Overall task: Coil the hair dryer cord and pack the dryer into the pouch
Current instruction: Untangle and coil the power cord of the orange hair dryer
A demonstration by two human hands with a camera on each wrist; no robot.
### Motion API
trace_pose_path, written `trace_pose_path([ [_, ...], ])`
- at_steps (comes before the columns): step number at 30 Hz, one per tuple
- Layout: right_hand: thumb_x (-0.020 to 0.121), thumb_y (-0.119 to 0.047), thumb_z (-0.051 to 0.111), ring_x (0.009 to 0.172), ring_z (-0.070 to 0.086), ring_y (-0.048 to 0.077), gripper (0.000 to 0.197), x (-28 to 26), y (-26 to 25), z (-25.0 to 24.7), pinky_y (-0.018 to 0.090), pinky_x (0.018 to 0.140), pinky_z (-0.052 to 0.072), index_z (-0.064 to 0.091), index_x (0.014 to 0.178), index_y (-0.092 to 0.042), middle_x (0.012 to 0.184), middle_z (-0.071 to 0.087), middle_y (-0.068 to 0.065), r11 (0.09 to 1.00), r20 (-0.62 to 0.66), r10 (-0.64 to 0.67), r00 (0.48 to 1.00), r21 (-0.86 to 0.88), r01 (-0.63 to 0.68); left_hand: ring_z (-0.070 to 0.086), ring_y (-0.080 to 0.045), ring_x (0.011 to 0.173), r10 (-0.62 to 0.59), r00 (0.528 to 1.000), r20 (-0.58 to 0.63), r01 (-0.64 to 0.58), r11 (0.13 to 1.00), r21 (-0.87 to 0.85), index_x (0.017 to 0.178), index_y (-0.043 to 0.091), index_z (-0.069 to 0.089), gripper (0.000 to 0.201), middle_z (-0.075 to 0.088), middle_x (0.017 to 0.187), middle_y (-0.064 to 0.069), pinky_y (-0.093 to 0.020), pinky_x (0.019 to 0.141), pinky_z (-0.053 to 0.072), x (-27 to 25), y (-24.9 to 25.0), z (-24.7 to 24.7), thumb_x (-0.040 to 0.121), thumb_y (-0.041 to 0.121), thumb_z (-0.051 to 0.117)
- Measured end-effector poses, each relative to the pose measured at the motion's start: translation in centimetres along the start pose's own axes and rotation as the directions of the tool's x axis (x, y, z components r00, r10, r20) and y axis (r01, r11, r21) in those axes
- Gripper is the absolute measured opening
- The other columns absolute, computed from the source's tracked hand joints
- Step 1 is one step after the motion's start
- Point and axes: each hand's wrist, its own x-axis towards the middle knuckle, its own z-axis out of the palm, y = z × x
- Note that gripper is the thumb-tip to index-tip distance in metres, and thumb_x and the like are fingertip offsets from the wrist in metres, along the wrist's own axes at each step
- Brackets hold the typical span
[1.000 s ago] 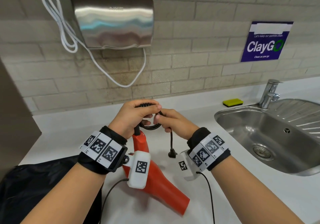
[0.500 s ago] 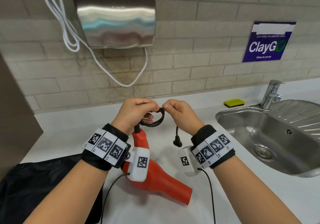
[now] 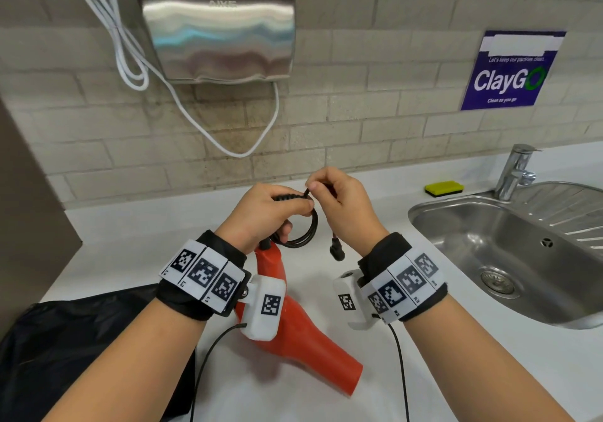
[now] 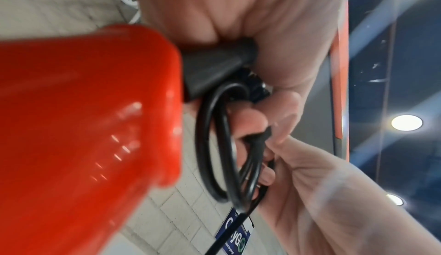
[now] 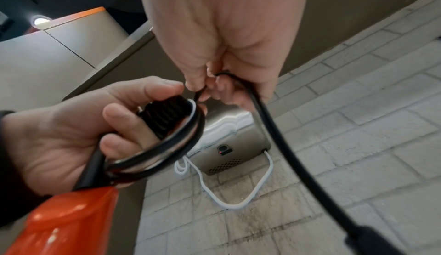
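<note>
An orange-red hair dryer (image 3: 303, 333) hangs nozzle down over the white counter, partly hidden behind my left wrist. My left hand (image 3: 270, 212) grips the small black cord coil (image 3: 305, 234) at the top of the dryer's handle (image 5: 71, 212). In the right wrist view the loops (image 5: 167, 151) run round my left fingers (image 5: 124, 115). My right hand (image 3: 339, 206) pinches the free end of the cord (image 5: 264, 119) just right of the coil. The black plug (image 3: 337, 252) dangles below it. A black pouch (image 3: 75, 340) lies on the counter at lower left.
A steel sink (image 3: 509, 245) with a tap (image 3: 515, 170) is set in the counter at right, a yellow sponge (image 3: 444, 188) behind it. A steel hand dryer (image 3: 218, 26) with a white cable (image 3: 130, 52) hangs on the tiled wall. A brown cabinet side (image 3: 26, 212) stands left.
My right hand has risen and moved right with the cord end, lifting the plug higher off the counter. The left hand keeps its hold on the coil.
</note>
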Motion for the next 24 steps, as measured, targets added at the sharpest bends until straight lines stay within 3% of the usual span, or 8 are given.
trace_pose_path([
  [4, 0.093, -0.009, 0.043, 0.062, 0.043, 0.006, 0.009, -0.2, 1.6, -0.8, 0.014, 0.061, 0.038, 0.050, 0.091, -0.015, 0.070, 0.046, -0.005, 0.994, 0.124, 0.106, 0.987, 0.024, -0.110, 0.039, -0.007, 0.035, -0.029, 0.995, -0.091, 0.016, 0.990, -0.139, 0.082, 0.007, 0.069, 0.009, 0.068, 0.080, -0.011, -0.020, 0.039, 0.036, 0.2, -0.4, -0.2, 0.083, 0.014, 0.064],
  [8, 0.089, -0.004, 0.048, 0.057, 0.042, 0.010, 0.020, -1.3, 4.0, -1.4, 0.016, 0.058, 0.039, 0.052, 0.076, -0.019, 0.069, 0.048, -0.007, 0.959, 0.326, 0.276, 0.904, -0.158, -0.236, 0.036, -0.006, 0.033, -0.078, 0.983, -0.167, 0.036, 0.971, -0.238, 0.078, 0.007, 0.066, 0.009, 0.067, 0.079, -0.010, -0.018, 0.037, 0.033, 0.4, -0.7, -0.3, 0.084, 0.011, 0.062],
  [10, 0.088, -0.005, 0.050, 0.054, 0.044, 0.012, 0.020, -2.1, 5.1, -1.5, 0.010, 0.049, 0.038, 0.053, 0.073, -0.018, 0.064, 0.051, -0.004, 0.926, 0.396, 0.366, 0.842, -0.246, -0.287, 0.035, -0.006, 0.033, -0.083, 0.979, -0.184, 0.032, 0.964, -0.263, 0.076, 0.007, 0.066, 0.010, 0.066, 0.077, -0.010, -0.018, 0.036, 0.033, 0.4, -0.7, -0.4, 0.084, 0.011, 0.061],
  [12, 0.088, -0.006, 0.050, 0.052, 0.047, 0.011, 0.015, -2.8, 5.7, -1.6, 0.004, 0.041, 0.032, 0.056, 0.076, -0.013, 0.061, 0.054, 0.003, 0.902, 0.391, 0.419, 0.820, -0.282, -0.326, 0.035, -0.006, 0.033, -0.084, 0.978, -0.189, 0.030, 0.963, -0.269, 0.075, 0.008, 0.066, 0.010, 0.065, 0.074, -0.009, -0.017, 0.036, 0.033, 0.4, -0.7, -0.4, 0.084, 0.010, 0.062],
  [15, 0.089, -0.008, 0.050, 0.047, 0.048, 0.004, 0.014, -2.7, 5.9, -1.6, 0.005, 0.041, 0.032, 0.058, 0.079, -0.013, 0.065, 0.060, 0.008, 0.903, 0.277, 0.410, 0.869, -0.262, -0.342, 0.034, -0.006, 0.034, -0.084, 0.981, -0.176, 0.034, 0.962, -0.269, 0.077, 0.011, 0.067, 0.008, 0.064, 0.072, -0.008, -0.017, 0.036, 0.030, 0.4, -0.6, -0.3, 0.083, 0.010, 0.063],
  [17, 0.089, -0.008, 0.050, 0.051, 0.050, 0.006, 0.016, -2.2, 5.4, -1.6, 0.007, 0.045, 0.036, 0.057, 0.076, -0.015, 0.067, 0.060, 0.006, 0.921, 0.183, 0.375, 0.909, -0.185, -0.343, 0.033, -0.006, 0.035, -0.088, 0.981, -0.171, 0.037, 0.960, -0.279, 0.079, 0.014, 0.068, 0.009, 0.063, 0.073, -0.007, -0.016, 0.036, 0.028, 0.4, -0.7, -0.4, 0.083, 0.009, 0.062],
  [21, 0.090, -0.001, 0.047, 0.054, 0.053, 0.010, 0.026, -1.1, 3.1, -1.8, 0.019, 0.054, 0.043, 0.052, 0.072, -0.018, 0.065, 0.054, 0.000, 0.954, -0.002, 0.264, 0.965, 0.148, -0.261, 0.031, -0.005, 0.034, -0.093, 0.979, -0.179, 0.040, 0.960, -0.278, 0.088, 0.015, 0.069, 0.010, 0.063, 0.076, -0.007, -0.015, 0.035, 0.028, 0.4, -0.7, -0.4, 0.085, 0.010, 0.061],
  [24, 0.091, 0.005, 0.045, 0.061, 0.057, 0.022, 0.025, -0.8, 1.5, -1.8, 0.022, 0.055, 0.046, 0.053, 0.075, -0.013, 0.069, 0.055, 0.001, 0.894, 0.047, 0.188, 0.981, 0.406, -0.191, 0.032, -0.004, 0.034, -0.099, 0.977, -0.186, 0.042, 0.957, -0.288, 0.087, 0.015, 0.068, 0.007, 0.063, 0.078, -0.008, -0.015, 0.035, 0.028, 0.3, -0.7, -0.3, 0.085, 0.013, 0.062],
])
